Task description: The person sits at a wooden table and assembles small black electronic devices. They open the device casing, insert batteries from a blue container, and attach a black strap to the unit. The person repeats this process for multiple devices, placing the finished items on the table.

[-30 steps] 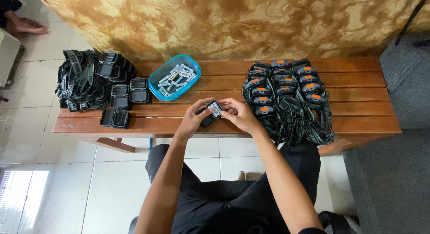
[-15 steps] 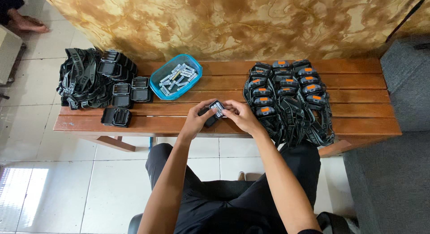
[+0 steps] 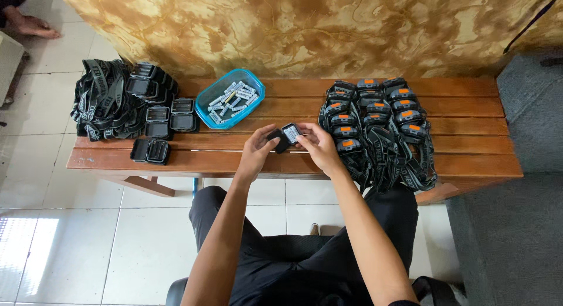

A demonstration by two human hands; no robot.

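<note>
Over the middle of a wooden bench (image 3: pixel 469 156), my left hand (image 3: pixel 258 150) and my right hand (image 3: pixel 319 145) hold one small black headlamp battery case (image 3: pixel 285 136) between them. Its lid looks open, with a light inside face showing. A blue tray (image 3: pixel 205 104) of silver batteries (image 3: pixel 233 98) lies just beyond my left hand. To the right of my right hand sits a pile of black headlamps with orange buttons (image 3: pixel 378 127) and grey straps.
At the bench's left end lies a heap of black headlamps with straps (image 3: pixel 114 98), with open black cases (image 3: pixel 170 115) beside it and another case (image 3: pixel 150 151) near the front edge. A mottled gold wall backs the bench. A person's bare foot (image 3: pixel 35 27) shows top left.
My hands have stayed over the bench's middle, turning the small case slightly between the fingers. Nothing else on the bench has moved.
</note>
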